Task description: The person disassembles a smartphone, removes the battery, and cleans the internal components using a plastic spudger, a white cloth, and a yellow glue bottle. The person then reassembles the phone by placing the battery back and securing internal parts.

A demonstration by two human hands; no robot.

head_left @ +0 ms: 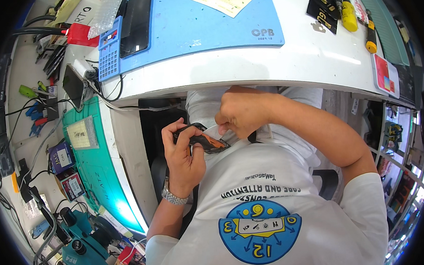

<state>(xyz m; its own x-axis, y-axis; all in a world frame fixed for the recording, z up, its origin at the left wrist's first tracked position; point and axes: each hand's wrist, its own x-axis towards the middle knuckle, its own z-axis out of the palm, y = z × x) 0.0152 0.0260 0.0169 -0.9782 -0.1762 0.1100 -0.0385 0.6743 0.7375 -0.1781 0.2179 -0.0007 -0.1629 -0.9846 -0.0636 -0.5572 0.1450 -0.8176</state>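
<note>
Left hand (pixel 183 155) gripping flat black-orange tool (pixel 204 141), right hand (pixel 242 113) — fisted

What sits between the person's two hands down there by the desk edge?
In the head view, a black and orange handheld device spans the gap: left hand holds it, right hand works at its end.

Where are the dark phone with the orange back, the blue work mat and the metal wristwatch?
dark phone with the orange back (pixel 207 143), head view, on its orange back.
blue work mat (pixel 208 35), head view, on a bare part.
metal wristwatch (pixel 173 196), head view, on its band.
</note>
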